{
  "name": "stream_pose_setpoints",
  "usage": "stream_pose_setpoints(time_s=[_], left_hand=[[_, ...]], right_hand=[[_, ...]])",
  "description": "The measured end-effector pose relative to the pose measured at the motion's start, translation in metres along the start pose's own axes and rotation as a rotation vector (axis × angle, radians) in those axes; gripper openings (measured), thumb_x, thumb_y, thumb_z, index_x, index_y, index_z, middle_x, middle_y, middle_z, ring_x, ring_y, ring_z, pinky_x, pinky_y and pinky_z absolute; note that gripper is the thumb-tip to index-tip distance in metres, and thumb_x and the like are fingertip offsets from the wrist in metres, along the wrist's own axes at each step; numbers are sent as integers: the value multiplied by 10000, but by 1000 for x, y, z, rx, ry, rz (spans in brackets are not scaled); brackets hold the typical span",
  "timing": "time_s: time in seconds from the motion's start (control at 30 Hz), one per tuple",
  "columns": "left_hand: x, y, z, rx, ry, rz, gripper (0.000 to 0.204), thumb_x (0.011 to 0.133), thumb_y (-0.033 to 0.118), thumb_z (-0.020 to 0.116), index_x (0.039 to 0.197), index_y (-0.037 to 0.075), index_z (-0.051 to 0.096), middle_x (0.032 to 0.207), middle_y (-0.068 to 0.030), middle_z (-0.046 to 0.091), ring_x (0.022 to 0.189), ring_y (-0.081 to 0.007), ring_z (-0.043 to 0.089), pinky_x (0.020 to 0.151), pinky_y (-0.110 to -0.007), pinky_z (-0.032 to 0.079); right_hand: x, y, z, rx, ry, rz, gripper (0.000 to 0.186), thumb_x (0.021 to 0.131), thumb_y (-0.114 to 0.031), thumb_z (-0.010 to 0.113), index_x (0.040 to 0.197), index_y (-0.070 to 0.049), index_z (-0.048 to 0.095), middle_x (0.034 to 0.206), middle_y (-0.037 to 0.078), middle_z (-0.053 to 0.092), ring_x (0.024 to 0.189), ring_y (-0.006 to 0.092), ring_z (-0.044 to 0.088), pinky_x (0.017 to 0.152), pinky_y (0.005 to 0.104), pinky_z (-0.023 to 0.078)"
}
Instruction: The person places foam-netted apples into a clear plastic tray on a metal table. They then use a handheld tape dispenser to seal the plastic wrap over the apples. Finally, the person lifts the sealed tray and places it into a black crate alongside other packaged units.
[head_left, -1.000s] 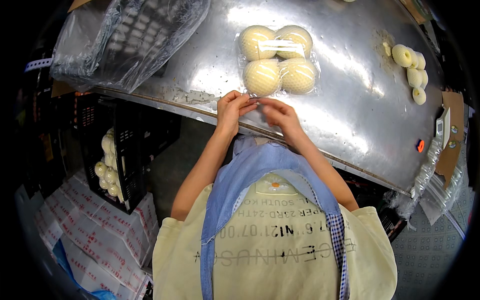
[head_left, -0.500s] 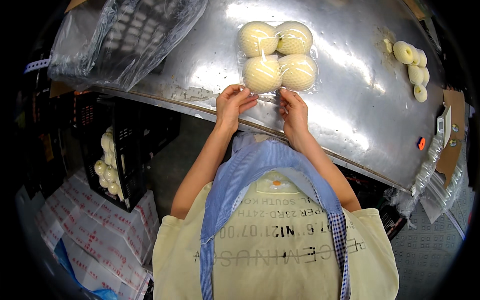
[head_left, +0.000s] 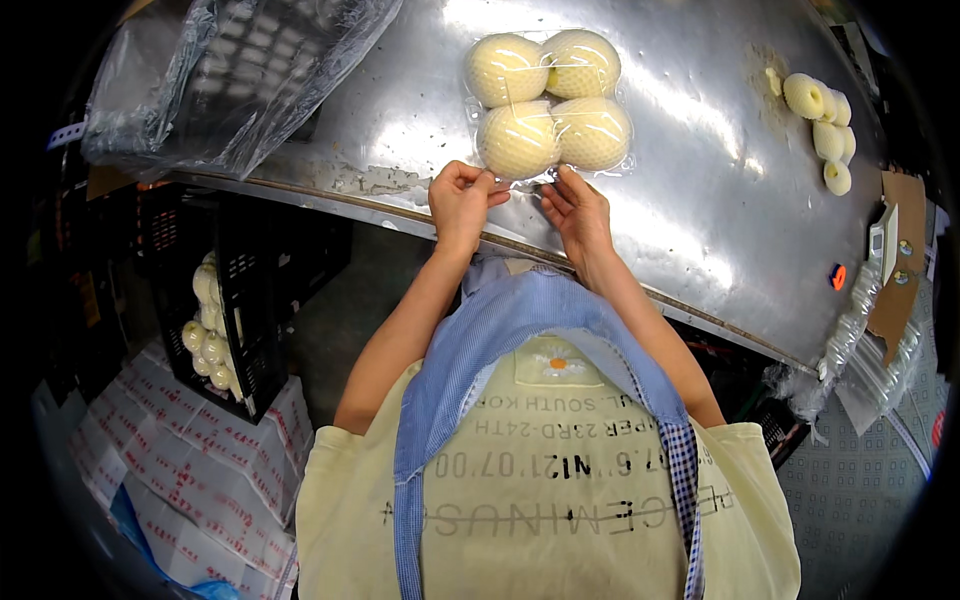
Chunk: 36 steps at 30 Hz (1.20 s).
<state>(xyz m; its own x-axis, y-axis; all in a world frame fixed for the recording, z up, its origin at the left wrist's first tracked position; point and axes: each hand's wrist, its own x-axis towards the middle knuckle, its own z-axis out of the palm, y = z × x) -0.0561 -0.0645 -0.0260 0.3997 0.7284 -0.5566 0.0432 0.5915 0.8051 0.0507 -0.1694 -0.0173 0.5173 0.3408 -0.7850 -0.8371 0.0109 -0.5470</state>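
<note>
On the metal table lies a clear plastic pack holding several round fruits in cream foam nets. Its near edge is pinched by my left hand, thumb against fingers, below the near left fruit. My right hand is closed at the same edge, a little to the right, with thumb and fingertips on the plastic film. A small gap separates the two hands. The fingertips partly hide the film's edge.
Empty foam nets sit at the table's right. A plastic-lined black crate stands at the far left. Below the table's left side, a black crate holds wrapped fruits. Bubble film hangs at the right corner beside cardboard.
My right hand has shifted slightly left along the pack's near edge, nearer my left hand. The view has moved a little; the pack stays in place on the table.
</note>
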Motion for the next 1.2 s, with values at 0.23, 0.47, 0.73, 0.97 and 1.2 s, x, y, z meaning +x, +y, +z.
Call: stream_pose_setpoints(time_s=[0.23, 0.47, 0.73, 0.97, 1.2], left_hand=[[-1, 4, 2, 6, -1, -1, 143, 802, -83, 549, 729, -16, 446, 763, -138, 581, 682, -251, 669, 569, -302, 588], [-1, 2, 5, -33, 46, 13, 225, 795, -104, 534, 931, 1, 389, 792, -118, 542, 649, -249, 657, 556, -300, 583], [2, -2, 4, 8, 38, 28, 241, 796, -109, 530, 938, 10, 375, 795, -106, 531, 642, -234, 648, 553, -280, 564], [-1, 1, 2, -24, 19, 0, 261, 818, -71, 534, 1015, -11, 374, 813, -112, 544, 683, -227, 643, 594, -283, 568], [-4, 5, -3, -49, -51, -91, 273, 863, -10, 535, 1100, -68, 412, 889, -154, 578, 735, -234, 653, 635, -293, 574]], right_hand=[[5, 4, 1, -9, -16, -95, 143, 837, -131, 647, 846, -3, 584, 792, 77, 609, 713, 154, 603, 655, 260, 508], [14, 6, 0, -35, -3, -112, 133, 828, -89, 656, 795, 12, 576, 751, 77, 608, 633, 155, 583, 621, 249, 503], [18, 7, -5, -74, -34, -104, 196, 831, -127, 672, 823, 44, 576, 744, 107, 617, 631, 157, 597, 617, 255, 523], [16, -2, -12, -165, -90, -65, 229, 810, -165, 703, 865, 21, 580, 798, 96, 637, 712, 163, 637, 641, 251, 537], [19, -3, -14, -164, -109, -39, 250, 801, -199, 717, 878, -11, 572, 816, 79, 640, 727, 154, 632, 646, 247, 515]])
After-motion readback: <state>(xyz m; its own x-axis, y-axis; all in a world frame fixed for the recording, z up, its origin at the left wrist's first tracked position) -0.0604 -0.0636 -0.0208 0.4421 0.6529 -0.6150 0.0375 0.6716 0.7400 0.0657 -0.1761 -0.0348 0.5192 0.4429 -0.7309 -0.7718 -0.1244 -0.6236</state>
